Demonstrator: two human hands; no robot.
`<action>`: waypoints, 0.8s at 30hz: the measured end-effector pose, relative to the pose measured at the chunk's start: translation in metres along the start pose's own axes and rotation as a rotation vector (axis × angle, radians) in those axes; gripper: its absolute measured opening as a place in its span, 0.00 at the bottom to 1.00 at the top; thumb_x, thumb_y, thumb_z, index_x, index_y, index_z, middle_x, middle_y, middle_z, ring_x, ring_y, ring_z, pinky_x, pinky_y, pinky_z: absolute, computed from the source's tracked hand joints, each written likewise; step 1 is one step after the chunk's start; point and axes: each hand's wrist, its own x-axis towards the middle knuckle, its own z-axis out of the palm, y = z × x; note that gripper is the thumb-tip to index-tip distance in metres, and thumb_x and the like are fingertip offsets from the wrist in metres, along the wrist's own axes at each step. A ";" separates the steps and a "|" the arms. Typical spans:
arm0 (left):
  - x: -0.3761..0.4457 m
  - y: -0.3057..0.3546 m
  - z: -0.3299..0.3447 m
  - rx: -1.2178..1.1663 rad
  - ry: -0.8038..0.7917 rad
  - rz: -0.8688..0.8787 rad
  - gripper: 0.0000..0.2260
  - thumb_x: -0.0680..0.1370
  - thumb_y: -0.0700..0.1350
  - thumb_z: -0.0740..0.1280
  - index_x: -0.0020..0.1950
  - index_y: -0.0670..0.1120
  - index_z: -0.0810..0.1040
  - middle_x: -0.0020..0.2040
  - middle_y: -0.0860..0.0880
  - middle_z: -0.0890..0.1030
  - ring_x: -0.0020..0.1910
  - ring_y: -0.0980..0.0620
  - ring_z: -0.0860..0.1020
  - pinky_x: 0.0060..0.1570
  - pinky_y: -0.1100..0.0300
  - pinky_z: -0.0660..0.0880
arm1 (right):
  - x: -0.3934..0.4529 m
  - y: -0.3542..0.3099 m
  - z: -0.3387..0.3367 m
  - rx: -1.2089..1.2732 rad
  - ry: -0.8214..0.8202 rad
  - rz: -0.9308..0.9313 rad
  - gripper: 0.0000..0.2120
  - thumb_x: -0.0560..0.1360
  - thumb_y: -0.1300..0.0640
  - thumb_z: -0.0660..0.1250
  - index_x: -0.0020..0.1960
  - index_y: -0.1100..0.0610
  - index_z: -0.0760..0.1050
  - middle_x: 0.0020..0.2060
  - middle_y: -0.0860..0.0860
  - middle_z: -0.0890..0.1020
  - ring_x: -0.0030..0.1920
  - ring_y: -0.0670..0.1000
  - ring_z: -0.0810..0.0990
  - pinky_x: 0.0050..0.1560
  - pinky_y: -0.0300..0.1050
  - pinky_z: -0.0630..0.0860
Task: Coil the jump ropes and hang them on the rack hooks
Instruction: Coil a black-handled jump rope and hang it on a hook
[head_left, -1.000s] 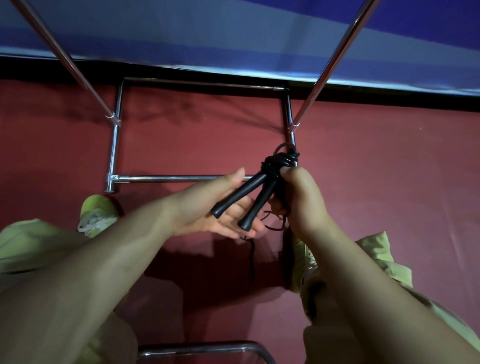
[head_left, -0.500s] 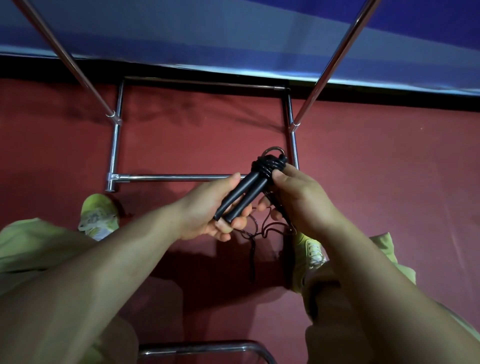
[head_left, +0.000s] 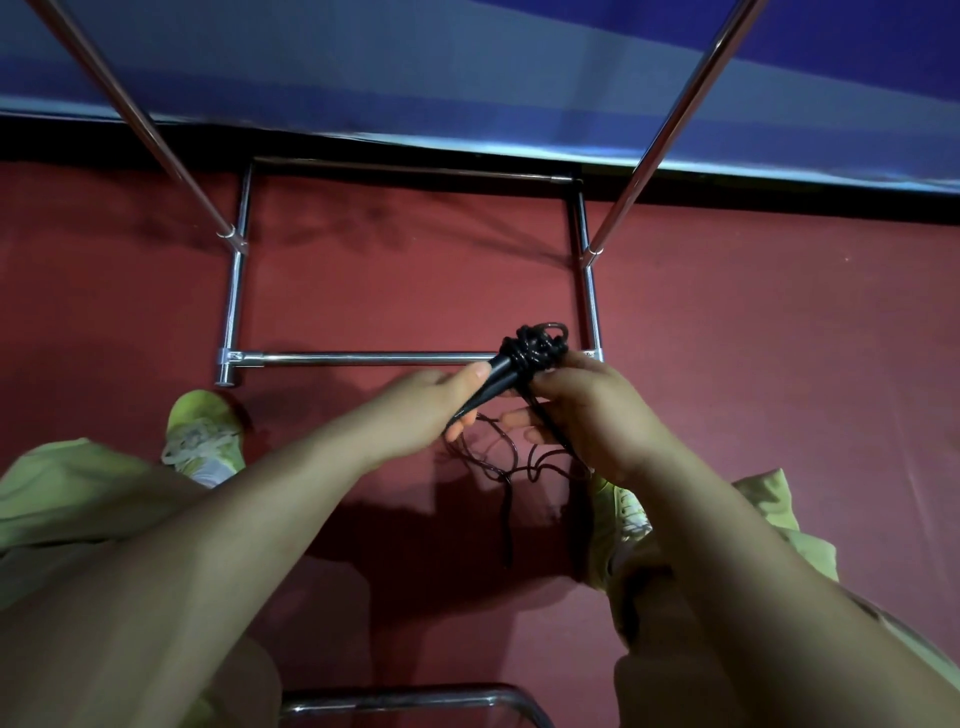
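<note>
Red floor (head_left: 779, 338) fills most of the view, meeting a blue wall (head_left: 467, 78) along a dark strip at twelve o'clock. On it stands a chrome rack (head_left: 363, 357): a rectangular base of tubes with two uprights slanting toward ten and two o'clock. Yellow-green shoes (head_left: 200, 439) and trouser legs show at eight and four o'clock. Near the centre, just past the rack's front bar, the left hand (head_left: 421, 410) curls its fingers round the black handles of the jump rope (head_left: 524, 358), whose cord is wound in a tight bundle at the handle tops. The right hand (head_left: 587, 415) pinches the cord just below that bundle; loose cord dangles toward six o'clock
</note>
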 end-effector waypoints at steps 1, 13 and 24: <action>0.002 -0.002 -0.001 0.046 0.024 0.020 0.25 0.80 0.62 0.53 0.37 0.45 0.76 0.32 0.51 0.76 0.34 0.53 0.73 0.44 0.56 0.69 | 0.000 0.001 0.001 0.028 -0.013 0.030 0.14 0.72 0.59 0.63 0.57 0.57 0.75 0.48 0.55 0.84 0.37 0.53 0.82 0.36 0.43 0.73; 0.004 -0.003 0.006 0.166 0.157 0.037 0.17 0.72 0.61 0.68 0.40 0.46 0.75 0.33 0.51 0.73 0.33 0.51 0.72 0.37 0.56 0.65 | -0.001 0.002 0.004 -0.109 0.142 0.006 0.12 0.78 0.49 0.64 0.44 0.57 0.77 0.39 0.57 0.82 0.37 0.57 0.79 0.34 0.44 0.71; -0.008 0.000 0.006 -0.274 -0.385 -0.107 0.32 0.68 0.74 0.57 0.49 0.47 0.81 0.46 0.44 0.85 0.45 0.47 0.83 0.60 0.45 0.74 | -0.006 -0.007 0.007 -0.038 0.105 -0.193 0.08 0.67 0.55 0.61 0.44 0.58 0.70 0.35 0.55 0.70 0.38 0.55 0.68 0.39 0.48 0.68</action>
